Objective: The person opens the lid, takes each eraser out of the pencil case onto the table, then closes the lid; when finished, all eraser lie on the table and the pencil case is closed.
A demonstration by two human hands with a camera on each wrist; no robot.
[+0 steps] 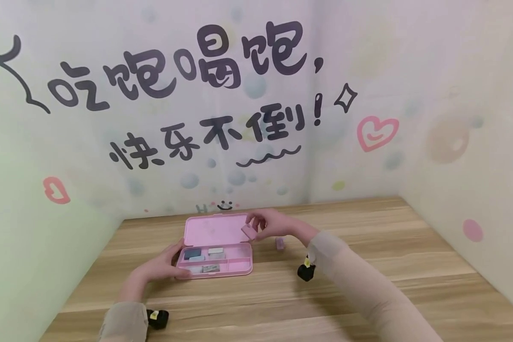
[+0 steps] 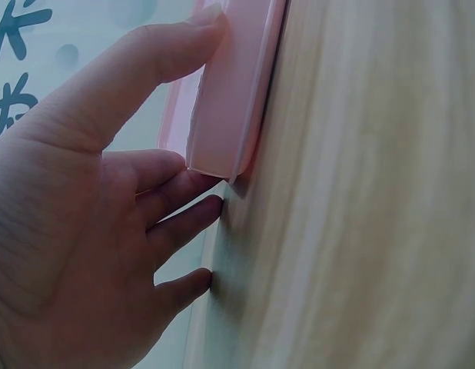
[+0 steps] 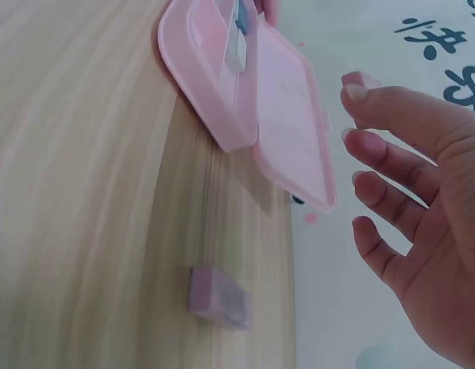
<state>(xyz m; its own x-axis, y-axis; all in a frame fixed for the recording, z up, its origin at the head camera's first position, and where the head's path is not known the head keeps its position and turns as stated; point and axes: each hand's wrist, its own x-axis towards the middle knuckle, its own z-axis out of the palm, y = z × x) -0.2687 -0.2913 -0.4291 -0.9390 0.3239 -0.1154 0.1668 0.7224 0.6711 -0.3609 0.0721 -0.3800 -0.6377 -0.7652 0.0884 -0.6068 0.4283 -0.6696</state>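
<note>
A pink pencil case [image 1: 239, 266] lies open on the table, its lid [image 1: 211, 230] folded back toward the wall. My left hand [image 1: 160, 266] holds the case's left end, thumb at the front rim and fingertips around the far corner. Above the lid's right side my right hand [image 1: 275, 223] pinches a small pink eraser [image 1: 249, 231] between thumb and index finger; in the right wrist view the other fingers are spread. Inside the case's divided compartments sit several blocks, among them a dark blue one [image 1: 193, 253], a white one [image 1: 215, 251] and a grey one [image 1: 211, 269].
Right of the case a small purplish eraser [image 1: 280, 243] stands on the wooden table [image 1: 367, 247]. Pale walls [image 1: 453, 166] with printed lettering and hearts border the table at the back and both sides. Each wrist wears a small black camera [image 1: 306, 270].
</note>
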